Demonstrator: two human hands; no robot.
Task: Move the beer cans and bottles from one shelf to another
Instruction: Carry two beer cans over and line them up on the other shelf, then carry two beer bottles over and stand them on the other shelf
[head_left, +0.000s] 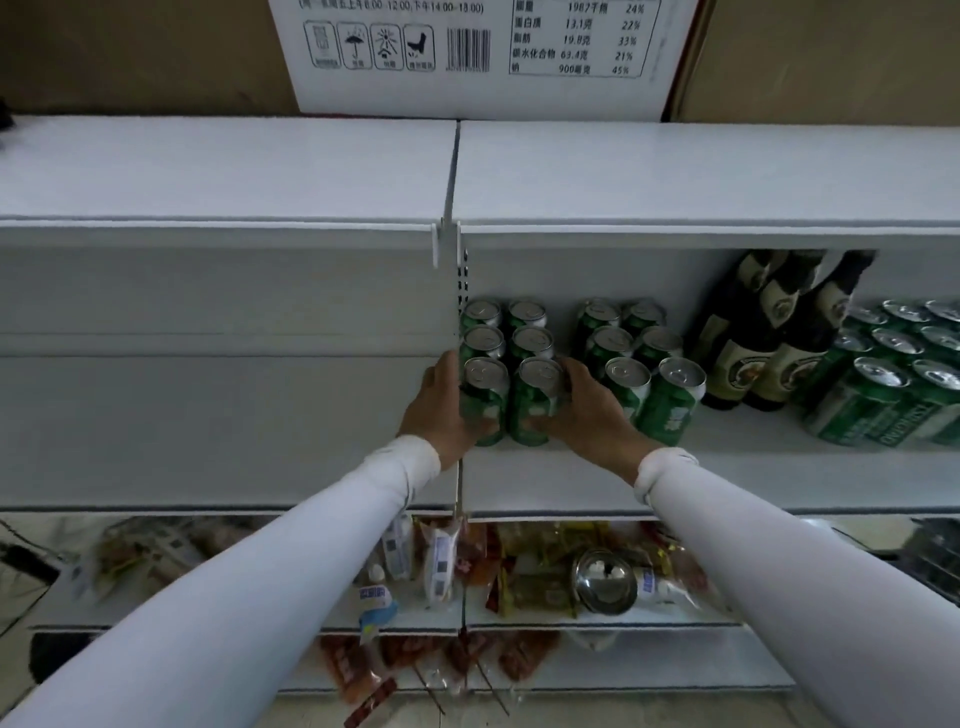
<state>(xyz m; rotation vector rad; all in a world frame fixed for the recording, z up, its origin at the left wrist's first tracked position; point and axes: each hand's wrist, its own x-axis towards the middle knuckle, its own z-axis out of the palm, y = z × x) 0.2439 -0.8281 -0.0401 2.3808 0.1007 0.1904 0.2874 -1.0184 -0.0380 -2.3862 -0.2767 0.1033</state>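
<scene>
A six-pack of green beer cans (506, 364) stands at the left end of the right-hand shelf (571, 483). My left hand (439, 410) presses against its left side and my right hand (589, 410) against its right side, so both grip the pack. A second pack of green cans (641, 364) stands just to the right. Dark beer bottles (774, 332) stand further right, and a larger pack of green cans (893, 374) sits at the far right.
The left-hand shelf bay (218, 415) sits beyond a perforated white upright (460, 280). A printed white carton (483, 52) rests on the top shelf. Snack packets (519, 566) and a steel bowl (605, 579) fill the shelves below.
</scene>
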